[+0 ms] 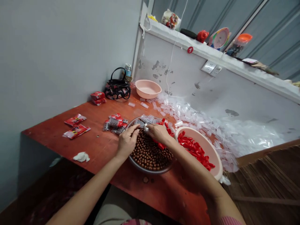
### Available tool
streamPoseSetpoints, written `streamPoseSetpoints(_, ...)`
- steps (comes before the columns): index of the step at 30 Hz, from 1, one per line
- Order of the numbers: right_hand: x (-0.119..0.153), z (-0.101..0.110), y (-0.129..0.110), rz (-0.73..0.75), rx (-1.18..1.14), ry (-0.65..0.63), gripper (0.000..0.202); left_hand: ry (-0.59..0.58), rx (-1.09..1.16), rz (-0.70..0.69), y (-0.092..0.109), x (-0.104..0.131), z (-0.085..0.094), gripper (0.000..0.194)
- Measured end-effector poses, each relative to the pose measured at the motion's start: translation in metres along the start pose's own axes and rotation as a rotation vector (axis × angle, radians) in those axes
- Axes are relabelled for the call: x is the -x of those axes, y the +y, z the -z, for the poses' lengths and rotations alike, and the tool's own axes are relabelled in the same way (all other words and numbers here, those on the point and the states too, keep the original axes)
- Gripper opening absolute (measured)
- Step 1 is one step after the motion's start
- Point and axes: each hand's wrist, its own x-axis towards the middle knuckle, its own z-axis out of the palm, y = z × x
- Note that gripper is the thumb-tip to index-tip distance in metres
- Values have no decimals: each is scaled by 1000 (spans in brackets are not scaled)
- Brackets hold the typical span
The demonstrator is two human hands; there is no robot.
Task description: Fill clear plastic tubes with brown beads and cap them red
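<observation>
Forearms (95, 187) — converging over basin (150, 171) of brown beads (146, 153) | left hand (126, 142), right hand (159, 132): fingers bent — cannot tell whether clamped

Plain grey wall (58, 56) beside a red table (52, 132), patchy low wall (185, 75) behind, white ledge (203, 50) above.

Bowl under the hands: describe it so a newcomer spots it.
On the red table, find the left hand and right hand close together. Beneath them sits a round grey bowl. Unlike the pink basin beside it, it holds mostly brown balls.
</observation>
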Motion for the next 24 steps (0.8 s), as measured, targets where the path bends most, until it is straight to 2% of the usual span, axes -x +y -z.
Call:
streamPoseSetpoints(4,16,3,2,77,-295,90,23,-138,-37,-155,0,0,-4,34)
streamPoseSetpoints(7,27,3,-5,-7,-533,230,27,-189,-19,-191,5,1,-3,30)
streamPoseSetpoints(11,35,4,-18,-216,-1011,509,33,-95,1,-64,22,9,3,16)
streamPoseSetpoints(13,39,4,-26,-322,-1327,567,34,-16,-7,-48,33,16,2,13)
streamPoseSetpoints(16,49,2,-37,-412,-1740,435,29,104,-104,-143,42,29,-6,11)
streamPoseSetpoints(18,59,-1,-43,-420,-1886,356,30,125,-187,-244,43,40,-12,10)
streamPoseSetpoints(20,69,-4,-48,-428,-1909,337,36,95,-247,-300,42,51,-17,10)
streamPoseSetpoints(24,81,-7,-44,-366,-1767,267,47,28,-207,-240,42,68,-16,18)
